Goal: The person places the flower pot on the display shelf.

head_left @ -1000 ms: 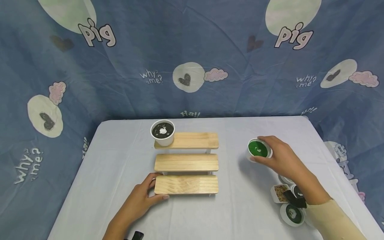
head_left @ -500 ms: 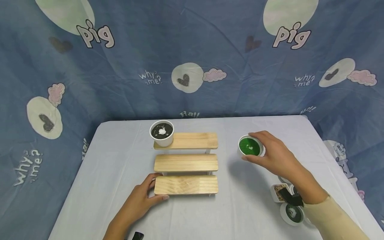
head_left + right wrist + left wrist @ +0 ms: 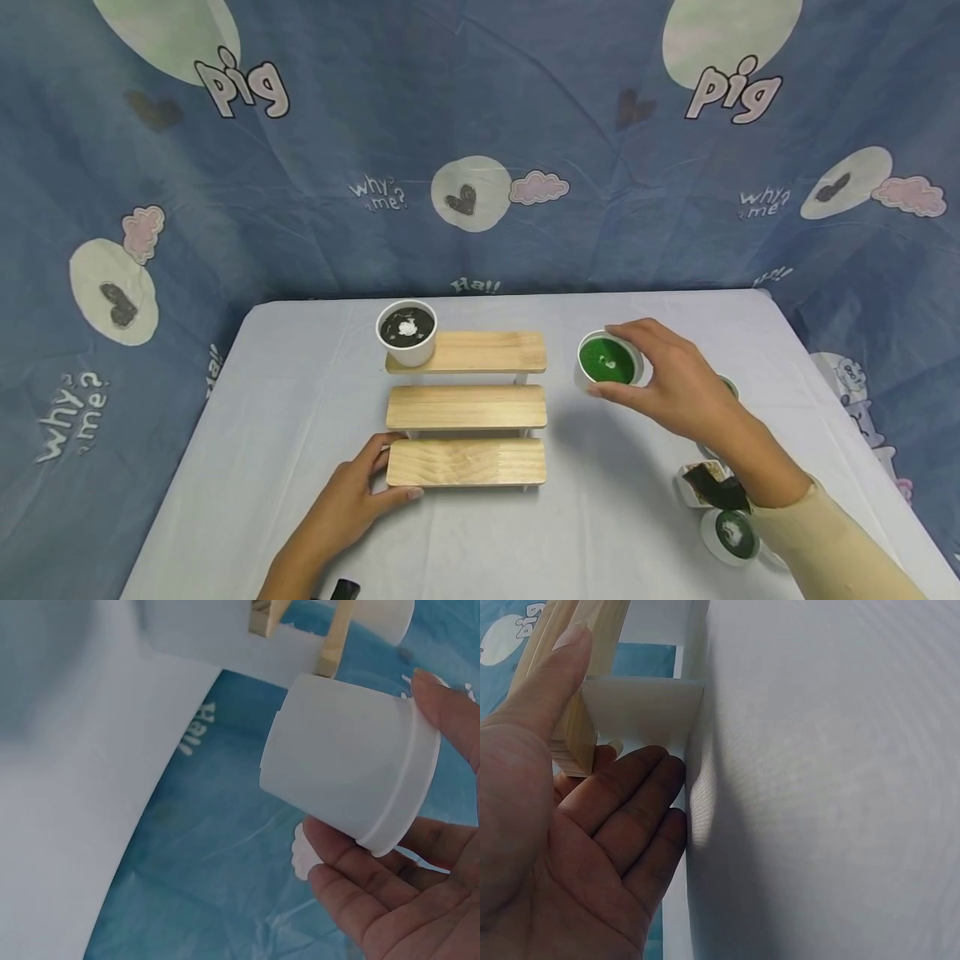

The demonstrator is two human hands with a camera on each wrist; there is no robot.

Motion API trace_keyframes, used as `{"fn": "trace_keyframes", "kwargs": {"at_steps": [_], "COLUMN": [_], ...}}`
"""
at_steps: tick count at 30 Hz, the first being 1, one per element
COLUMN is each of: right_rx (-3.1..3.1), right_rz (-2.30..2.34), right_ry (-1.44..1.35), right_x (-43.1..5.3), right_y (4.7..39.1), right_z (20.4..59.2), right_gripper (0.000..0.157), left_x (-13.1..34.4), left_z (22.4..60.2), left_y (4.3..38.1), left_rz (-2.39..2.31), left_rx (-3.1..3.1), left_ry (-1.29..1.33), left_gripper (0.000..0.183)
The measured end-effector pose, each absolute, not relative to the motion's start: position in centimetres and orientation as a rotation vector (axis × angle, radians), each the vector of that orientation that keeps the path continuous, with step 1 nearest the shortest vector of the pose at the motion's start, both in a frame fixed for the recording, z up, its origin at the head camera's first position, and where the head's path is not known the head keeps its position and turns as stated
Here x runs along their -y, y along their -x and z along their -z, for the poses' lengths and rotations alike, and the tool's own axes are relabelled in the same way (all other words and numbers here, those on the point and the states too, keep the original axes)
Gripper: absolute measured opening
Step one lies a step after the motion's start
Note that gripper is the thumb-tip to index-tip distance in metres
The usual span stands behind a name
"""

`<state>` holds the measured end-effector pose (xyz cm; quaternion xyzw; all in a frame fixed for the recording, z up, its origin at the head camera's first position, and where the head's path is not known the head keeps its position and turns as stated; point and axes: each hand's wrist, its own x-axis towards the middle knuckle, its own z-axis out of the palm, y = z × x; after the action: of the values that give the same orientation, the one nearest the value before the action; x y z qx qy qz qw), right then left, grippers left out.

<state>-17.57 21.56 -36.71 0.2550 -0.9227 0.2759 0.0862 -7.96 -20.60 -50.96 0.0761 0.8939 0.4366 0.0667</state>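
My right hand [image 3: 672,387] grips a small white cup [image 3: 607,360] with a smooth green top, raised above the table right of a three-step wooden stand [image 3: 467,407]. In the right wrist view the thumb is at the rim of the cup [image 3: 341,757], the fingers under its far side. My left hand [image 3: 351,493] holds the left end of the stand's lowest board. The left wrist view has the thumb along one edge of that board [image 3: 576,739], the other fingers extended beside a white support [image 3: 645,709]. A white cup with a dark top and white centre [image 3: 406,332] stands on the top board's left end.
Beneath the right forearm are a square container [image 3: 697,483] partly covered by a black strap, a round cup with a dark green top [image 3: 731,535] and other partly hidden cups. A black object [image 3: 345,590] lies near the front edge. Blue printed cloth [image 3: 480,100] hangs behind the white table [image 3: 300,375].
My right hand has moved left and slightly away from me with the green-topped cup, closer to the stand. The left hand stays on the lowest board.
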Motion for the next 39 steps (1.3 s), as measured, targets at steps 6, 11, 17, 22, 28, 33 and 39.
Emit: {"fn": "trace_keyframes", "kwargs": {"at_steps": [6,11,17,22,28,33,39], "right_rx": [2.722,2.727,2.76,2.74,2.741,2.749,2.765], "right_rz": [-0.826,-0.828,-0.83,-0.843,-0.893,-0.897,-0.883], "right_ry": [-0.813,-0.833,-0.854,-0.877,-0.879,-0.901,-0.938], "right_x": [-21.1,-20.6,-19.9,-19.3,-18.4,-17.8,-16.8], "right_y": [17.7,17.8,18.0,18.3,18.5,18.6,19.2], "right_z": [36.4,35.9,35.4,35.1,34.8,34.5,34.1], "right_gripper": [0.07,0.07,0.073,0.073,0.076,0.076,0.075], "left_x": [20.4,20.4,20.4,20.4,20.5,20.4,20.5], "left_z": [50.8,50.7,50.8,50.9,50.8,50.8,50.7], "left_y": [8.0,7.9,7.9,7.9,8.0,7.9,8.0], "left_rz": [-1.328,-1.329,-1.324,-1.323,-1.339,-1.344,-1.356], "left_rx": [-2.688,-2.699,-2.718,-2.713,-2.688,-2.681,-2.661], "left_ry": [-0.229,-0.231,-0.261,-0.252,-0.222,-0.223,-0.224], "left_gripper": [0.077,0.076,0.074,0.074,0.076,0.076,0.077]}}
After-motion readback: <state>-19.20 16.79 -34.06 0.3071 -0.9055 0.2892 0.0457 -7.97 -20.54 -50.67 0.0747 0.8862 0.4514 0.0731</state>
